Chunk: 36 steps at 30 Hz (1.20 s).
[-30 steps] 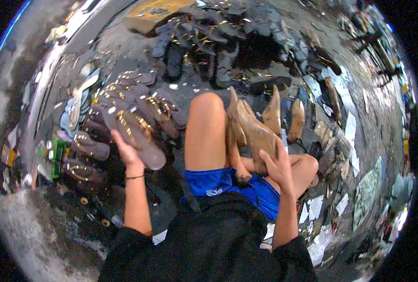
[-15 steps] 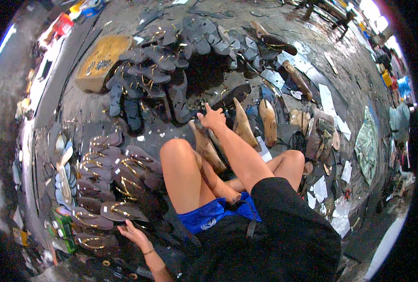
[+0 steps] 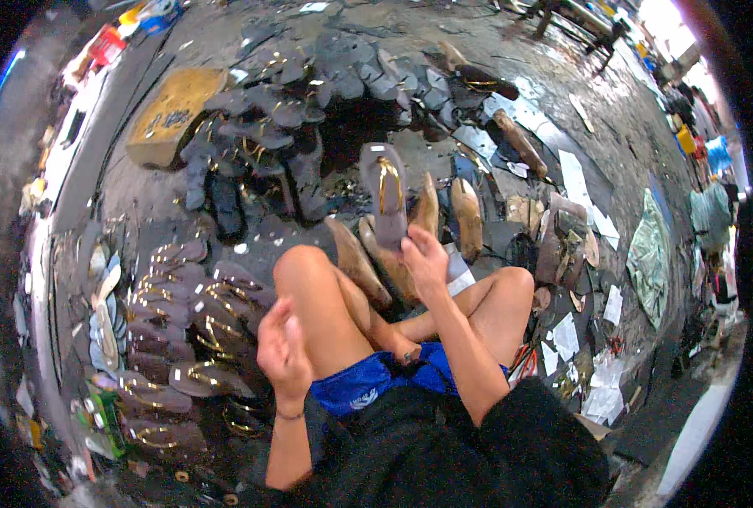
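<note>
The right grip is pinching the near end of a grey-brown sandal with a gold strap, and the sandal is pointing away from the body, beyond that grip. The left grip is hovering beside the left knee; it is blurring, so whether it is open or closed cannot be told. Near the right grip, tan foot-shaped wooden forms are lying on both sides of the sandal. Left of the left grip, more gold-strapped sandals are resting in rows. Farther beyond both grips, dark soles are lying heaped beside a yellow block. Well right of the right grip, white paper scraps and a crumpled green cloth are lying.
</note>
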Each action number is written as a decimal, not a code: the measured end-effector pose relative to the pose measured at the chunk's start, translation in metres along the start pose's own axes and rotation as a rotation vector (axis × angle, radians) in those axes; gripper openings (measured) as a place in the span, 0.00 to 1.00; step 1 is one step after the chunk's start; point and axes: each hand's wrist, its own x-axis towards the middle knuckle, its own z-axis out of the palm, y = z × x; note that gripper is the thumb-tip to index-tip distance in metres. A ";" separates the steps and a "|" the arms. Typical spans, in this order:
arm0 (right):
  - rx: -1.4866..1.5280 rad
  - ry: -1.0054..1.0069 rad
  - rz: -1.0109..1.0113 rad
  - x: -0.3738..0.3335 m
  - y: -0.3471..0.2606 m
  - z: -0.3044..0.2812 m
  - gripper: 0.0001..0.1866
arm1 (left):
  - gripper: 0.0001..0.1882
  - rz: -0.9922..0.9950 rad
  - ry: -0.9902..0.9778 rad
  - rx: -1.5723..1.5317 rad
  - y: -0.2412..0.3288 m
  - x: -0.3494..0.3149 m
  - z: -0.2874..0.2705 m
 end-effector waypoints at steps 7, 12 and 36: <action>-0.123 -0.423 0.348 -0.218 -0.078 -0.047 0.18 | 0.27 -0.285 -0.292 -0.388 0.043 0.018 0.041; -0.492 -0.526 -0.383 -0.213 -0.161 -0.046 0.28 | 0.29 -0.034 -0.667 -0.053 0.083 -0.044 0.010; -0.678 -1.360 -0.155 -0.229 -0.143 -0.057 0.25 | 0.18 0.086 -0.905 0.220 0.059 -0.122 -0.032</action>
